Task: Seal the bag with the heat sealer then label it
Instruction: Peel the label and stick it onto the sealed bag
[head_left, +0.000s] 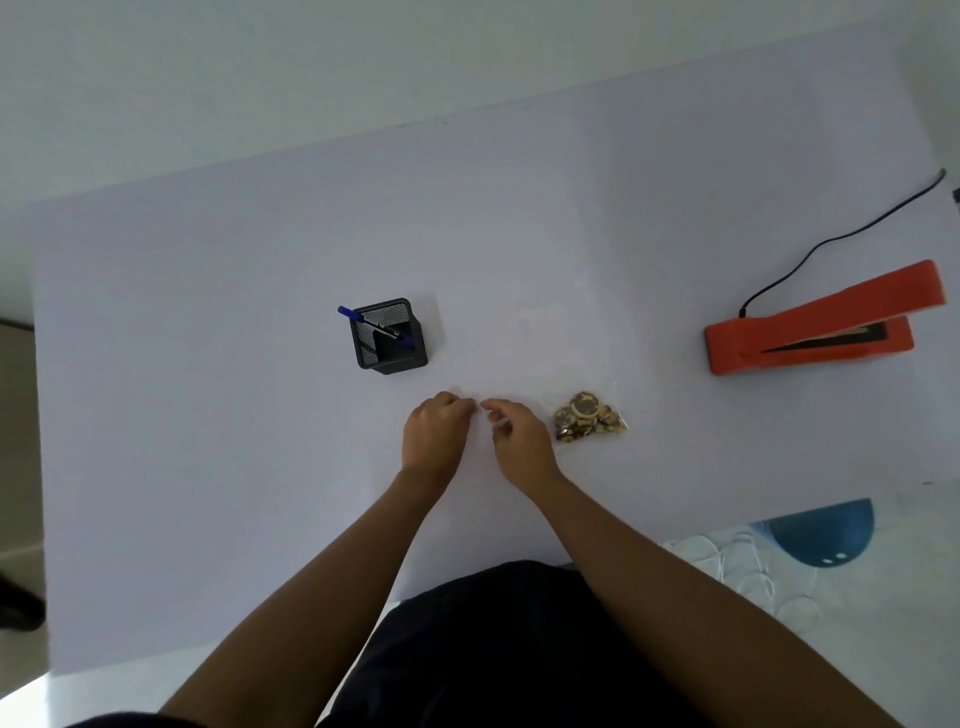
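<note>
A small clear bag (589, 418) filled with gold-coloured coins lies on the white table (208, 364), just right of my hands. The orange heat sealer (810, 332) stands at the far right with its arm raised. My left hand (436, 436) and my right hand (519, 441) rest on the table side by side, fingertips pinched together and almost touching. Between them is a small white piece that looks like a label (480, 408), hard to make out against the table. Neither hand touches the bag.
A black mesh pen holder (389, 338) with a blue pen (358, 318) stands behind my left hand. The sealer's black cord (831, 241) runs off the back right. Beyond the table's right front edge are a blue object (826, 530) and clear round pieces.
</note>
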